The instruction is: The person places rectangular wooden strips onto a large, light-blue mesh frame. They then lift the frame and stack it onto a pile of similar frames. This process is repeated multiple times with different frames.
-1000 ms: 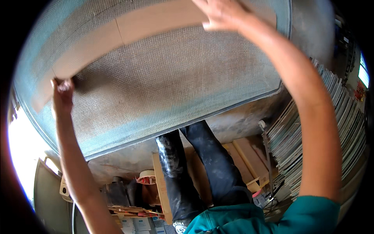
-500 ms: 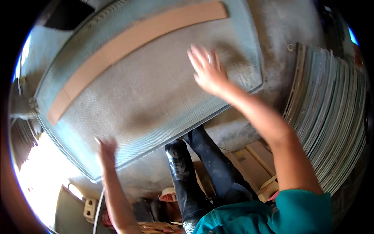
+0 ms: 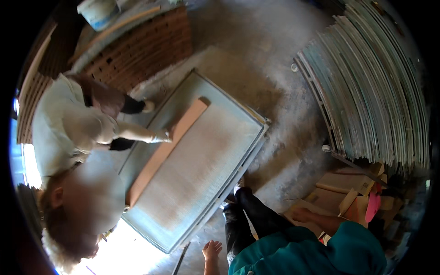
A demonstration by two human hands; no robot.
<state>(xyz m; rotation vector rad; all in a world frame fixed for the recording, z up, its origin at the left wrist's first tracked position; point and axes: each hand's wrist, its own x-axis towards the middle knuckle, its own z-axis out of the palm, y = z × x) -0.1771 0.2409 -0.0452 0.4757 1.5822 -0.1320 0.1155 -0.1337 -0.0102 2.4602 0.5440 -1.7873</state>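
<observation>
My left hand point(image 3: 211, 250) is held low beside my leg, its fingers apart and nothing in them. Over brown cardboard at my right side is my right hand point(image 3: 303, 214); its fingers blend into the cardboard, so I cannot make out how they are held. In front of my legs lies a large framed mesh screen point(image 3: 220, 142), pale green at the edges and dusty brown in the middle. A long tan strip point(image 3: 167, 158) rests along its far side. A co-worker point(image 3: 64, 123) bends over from the left, one hand point(image 3: 164, 136) on this strip.
Flat frames point(image 3: 366, 91) stand packed in a curved row at the right. Open cardboard boxes point(image 3: 337, 183) and a pink object point(image 3: 373, 202) are below them. Stacked brown slotted boards point(image 3: 142, 50) stand at the far left, with a white bucket point(image 3: 98, 13) above.
Both my hands have left the space over the screen and drawn back toward my body. My view has shifted, bringing the co-worker and the stacked boards into sight.
</observation>
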